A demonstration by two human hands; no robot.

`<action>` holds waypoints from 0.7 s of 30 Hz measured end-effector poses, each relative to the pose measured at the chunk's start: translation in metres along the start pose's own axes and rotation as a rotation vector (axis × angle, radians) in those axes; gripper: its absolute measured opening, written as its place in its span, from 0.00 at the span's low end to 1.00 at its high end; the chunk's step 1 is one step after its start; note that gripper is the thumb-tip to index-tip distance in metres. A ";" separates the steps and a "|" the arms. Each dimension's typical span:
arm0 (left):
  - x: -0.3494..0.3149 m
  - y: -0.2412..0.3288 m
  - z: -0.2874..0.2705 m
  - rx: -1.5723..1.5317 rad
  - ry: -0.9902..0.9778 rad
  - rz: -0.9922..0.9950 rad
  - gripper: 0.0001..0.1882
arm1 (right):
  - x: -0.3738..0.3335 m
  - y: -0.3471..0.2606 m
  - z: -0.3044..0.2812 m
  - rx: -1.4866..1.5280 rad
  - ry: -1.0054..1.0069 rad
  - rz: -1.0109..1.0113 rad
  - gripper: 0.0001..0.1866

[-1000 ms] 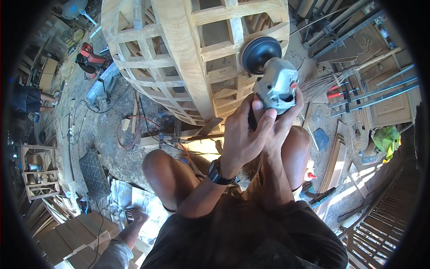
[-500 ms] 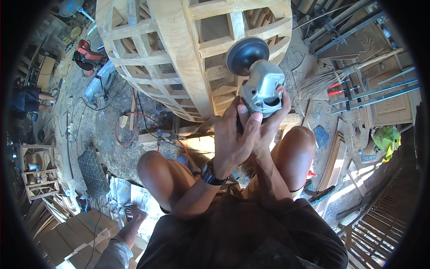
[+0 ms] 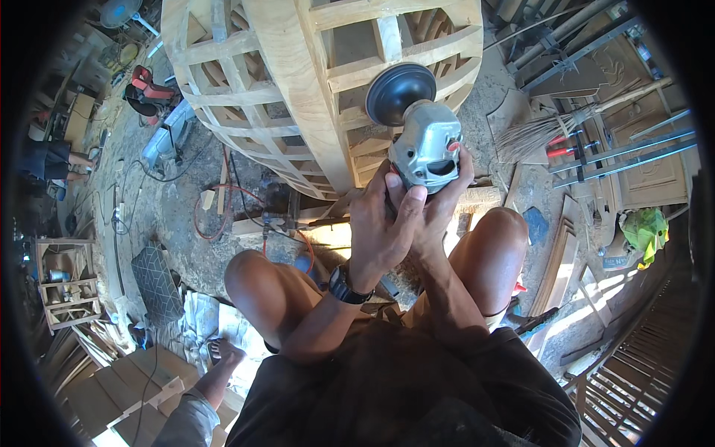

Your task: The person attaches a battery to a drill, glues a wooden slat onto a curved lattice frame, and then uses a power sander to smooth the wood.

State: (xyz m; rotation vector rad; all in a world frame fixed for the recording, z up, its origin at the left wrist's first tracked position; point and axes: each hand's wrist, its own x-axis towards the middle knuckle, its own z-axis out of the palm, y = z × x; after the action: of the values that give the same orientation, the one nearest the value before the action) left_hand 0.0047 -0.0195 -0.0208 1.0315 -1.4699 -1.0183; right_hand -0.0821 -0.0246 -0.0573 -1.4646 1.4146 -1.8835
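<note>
Both my hands are wrapped round an angle grinder (image 3: 426, 145) with a silver metal head and a round black pad (image 3: 401, 94) at its far end. My left hand (image 3: 384, 223) grips it from the left, thumb lying along the body. My right hand (image 3: 441, 216) closes round its right side. The pad is right over the slats of a large curved wooden lattice frame (image 3: 305, 82); whether it touches the wood I cannot tell. My hands hide the grinder's rear body.
A red tool (image 3: 151, 83) lies on the floor at the far left, and an orange hose (image 3: 223, 192) runs nearby. To the right are a twig broom (image 3: 538, 138), metal bar clamps (image 3: 625, 155) and wooden boards (image 3: 555, 261). Another person's legs (image 3: 78, 159) show at the left edge.
The grinder and both my hands have shifted slightly left, and the pad now tilts to show more of its round face. My grip stays the same.
</note>
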 end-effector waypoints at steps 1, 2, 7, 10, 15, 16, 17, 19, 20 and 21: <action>-0.001 0.000 0.000 0.009 -0.015 -0.012 0.23 | -0.002 0.000 0.000 0.007 0.021 0.028 0.52; -0.003 0.000 0.001 0.014 -0.027 -0.025 0.23 | -0.006 -0.001 0.000 0.012 0.039 0.054 0.52; -0.017 -0.018 0.013 -0.003 -0.156 -0.172 0.26 | -0.031 0.024 -0.018 0.181 0.072 0.218 0.49; -0.017 -0.017 0.017 -0.010 -0.078 -0.058 0.27 | -0.027 0.027 -0.019 0.136 0.032 0.137 0.50; -0.001 -0.011 -0.002 0.017 -0.039 -0.011 0.27 | -0.007 0.021 -0.003 0.008 -0.031 -0.045 0.54; 0.000 -0.011 -0.005 0.039 -0.022 0.027 0.28 | -0.010 0.020 0.001 0.008 -0.030 -0.041 0.54; 0.001 -0.009 -0.007 0.029 -0.069 -0.024 0.29 | -0.013 0.020 0.003 0.056 0.000 -0.002 0.53; -0.006 -0.021 -0.003 0.044 -0.075 -0.025 0.30 | -0.022 0.024 -0.001 0.175 0.006 0.048 0.51; -0.012 -0.030 0.002 0.056 -0.082 -0.025 0.31 | -0.027 0.030 -0.006 0.169 0.005 0.050 0.51; -0.018 -0.037 0.003 0.076 -0.088 -0.026 0.33 | -0.032 0.034 -0.008 0.094 -0.006 0.040 0.51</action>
State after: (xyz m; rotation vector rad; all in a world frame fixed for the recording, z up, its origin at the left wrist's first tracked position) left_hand 0.0071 -0.0120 -0.0609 1.0742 -1.5811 -1.0446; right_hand -0.0860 -0.0109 -0.1028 -1.3864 1.3241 -1.8931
